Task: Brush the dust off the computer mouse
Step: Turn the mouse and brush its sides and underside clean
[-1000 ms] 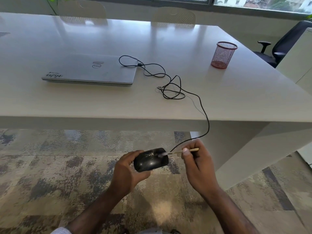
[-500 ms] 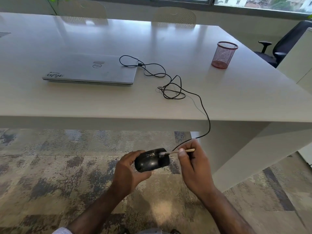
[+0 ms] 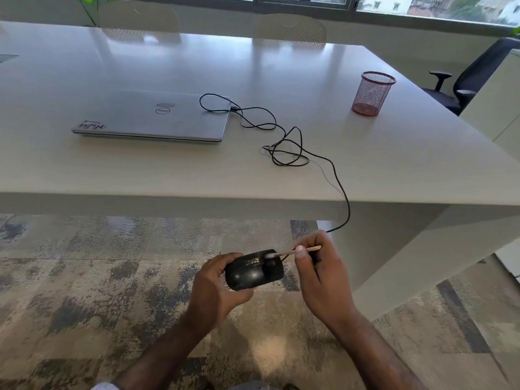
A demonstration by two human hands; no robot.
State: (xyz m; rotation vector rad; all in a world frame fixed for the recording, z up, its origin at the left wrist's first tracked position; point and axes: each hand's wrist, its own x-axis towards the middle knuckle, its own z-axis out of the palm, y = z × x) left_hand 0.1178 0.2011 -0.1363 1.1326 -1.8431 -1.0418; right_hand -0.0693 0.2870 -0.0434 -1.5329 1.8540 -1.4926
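Computer mouse, glossy black plastic, corded [image 3: 254, 270]: lower centre of the frame, held in the air above the patterned grey carpet [image 3: 84, 277], below the front edge of the white table [image 3: 168, 178].

Left hand [image 3: 216, 288]: fingers curled round the rear of the mouse, thumb underneath, gripping it.

Right hand [image 3: 320, 277]: fingers pinching a thin wooden stick with a white cotton tip [image 3: 284, 253]. The tip touches the top front of the mouse, near the scroll wheel.

Thin black cable [image 3: 340, 192]: runs from the front of the mouse up over the table edge, through a loose tangle at frame centre, to the closed silver laptop [image 3: 152, 119] at left centre, whose right side it reaches.

Red wire-mesh cup [image 3: 372, 94]: upper right of the frame, on the table, well apart from the rest.

Hazards, as judged:
- Cable hangs with little slack below the table edge; pulling the mouse lower or nearer would likely tug the tangle, or drag the plug from the laptop.
- Hard pressure on the thin stick could snap it or push dust into the wheel gap.
- Cotton fibres may catch at the button seams.
- Glossy shell may slip from a one-handed grip and drop to the carpet.
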